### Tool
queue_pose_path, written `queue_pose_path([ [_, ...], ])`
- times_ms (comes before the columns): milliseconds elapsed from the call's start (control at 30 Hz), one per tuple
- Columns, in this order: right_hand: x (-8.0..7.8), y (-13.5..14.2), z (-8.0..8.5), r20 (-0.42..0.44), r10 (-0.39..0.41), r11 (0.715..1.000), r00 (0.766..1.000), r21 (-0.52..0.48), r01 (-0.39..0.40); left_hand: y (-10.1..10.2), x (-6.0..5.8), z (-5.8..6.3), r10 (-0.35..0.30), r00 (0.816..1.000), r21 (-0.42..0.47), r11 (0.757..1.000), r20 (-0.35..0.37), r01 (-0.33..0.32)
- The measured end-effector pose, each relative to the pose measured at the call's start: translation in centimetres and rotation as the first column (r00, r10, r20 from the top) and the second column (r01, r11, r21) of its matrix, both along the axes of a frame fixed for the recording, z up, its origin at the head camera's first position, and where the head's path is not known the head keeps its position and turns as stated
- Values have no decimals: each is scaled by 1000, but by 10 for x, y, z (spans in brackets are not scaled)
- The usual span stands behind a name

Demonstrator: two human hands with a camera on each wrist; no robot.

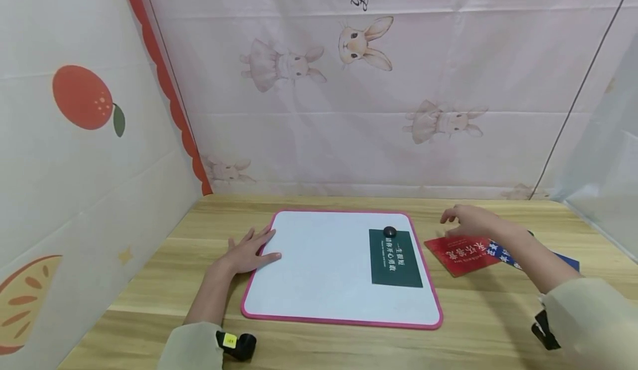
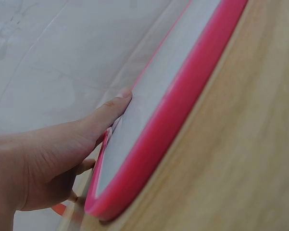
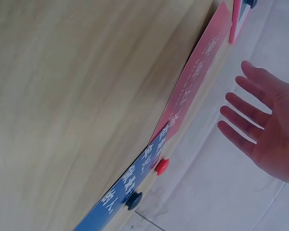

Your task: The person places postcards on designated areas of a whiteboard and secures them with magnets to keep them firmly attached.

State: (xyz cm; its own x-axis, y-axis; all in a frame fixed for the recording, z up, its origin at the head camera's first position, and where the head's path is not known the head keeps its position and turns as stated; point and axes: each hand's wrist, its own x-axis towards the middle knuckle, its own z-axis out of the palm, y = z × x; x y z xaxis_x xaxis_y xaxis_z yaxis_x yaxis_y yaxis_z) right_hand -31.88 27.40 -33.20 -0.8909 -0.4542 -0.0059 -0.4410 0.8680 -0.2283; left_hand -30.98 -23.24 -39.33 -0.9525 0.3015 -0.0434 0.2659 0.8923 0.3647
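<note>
- One whiteboard [image 1: 319, 270], pink-rimmed, approx. mid worktop [image 1: 344, 353].
- We see L hand [image 1: 251, 252] resting on board's 9 o'clock edge, fingers spread, nothing grasped.
- R hand [image 1: 469, 221]: relaxed, fingers loosely bent, nothing held; we've got it above red card [image 1: 461, 259], board's 3 o'clock.
- Blue card [image 3: 127, 180] overlaps red one, w/ red magnet [image 3: 162, 166] & dark magnet [image 3: 133, 200] alongside.
- Green card [image 1: 397, 267] on board, 3 o'clock; black magnet [image 1: 390, 231] at card's 12.

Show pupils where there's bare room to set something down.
Bare: the whiteboard between left hand and green card; the table along the board's near edge. Crowded: right of it, where blue card overlaps red card, near right hand.
</note>
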Motion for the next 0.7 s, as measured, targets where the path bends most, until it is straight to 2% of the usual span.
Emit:
queue_pose_path([
  [100, 1, 7, -3, 77, 6, 1000, 997, -5, -6, 0, 0, 0, 0, 1000, 1, 1000, 2, 0],
  [267, 5, 16, -8, 204, -52, 998, 978, 28, 47, 0, -1, 0, 1, 1000, 9, 1000, 1, -1],
  [400, 6, 18, -11, 238, -63, 996, 969, 70, 47, 0, -1, -1, 0, 1000, 8, 1000, 1, 0],
  [700, 4, 16, -13, 258, -60, 998, 964, 51, 49, 0, -1, 0, -1, 1000, 7, 1000, 1, 1],
])
